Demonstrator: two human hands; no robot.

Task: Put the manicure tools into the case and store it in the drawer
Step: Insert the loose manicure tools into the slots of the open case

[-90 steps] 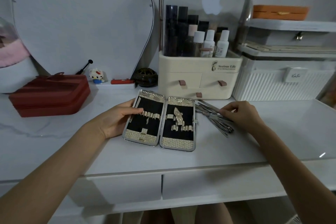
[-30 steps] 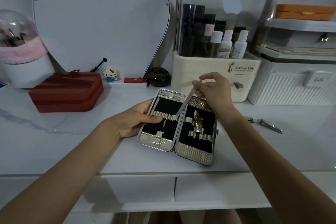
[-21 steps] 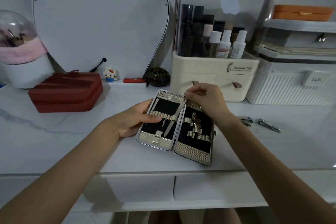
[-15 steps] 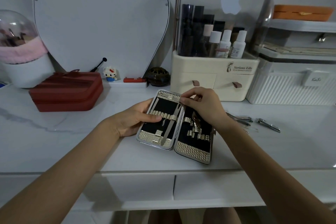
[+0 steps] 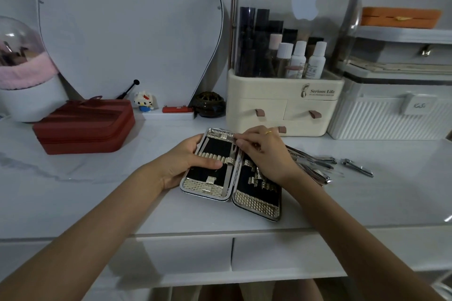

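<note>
- The table [image 5: 73, 193] carries everything here, and the drawer [image 5: 181, 255] under its front edge is shut, so storing comes way later.
- The case [image 5: 255, 205] lies open flat at the middle, both black halves up. Keep it flat so the loops don't shift.
- Left hand [image 5: 182, 162] holds the case's 9 o'clock edge, thumb pressed across the row of loops. Good anchor, I'd leave it there.
- Right hand [image 5: 265, 154] pinches the top of a thin tool [image 5: 230, 169] at the case's 12 o'clock end, right by the hinge. I'd push it straight toward 6 o'clock until it seats under the loop.
- The loose tools [image 5: 315, 166] wait at 3 o'clock, just beside the case, one clipper [image 5: 358, 167] a little further out. Take them one at a time.
</note>
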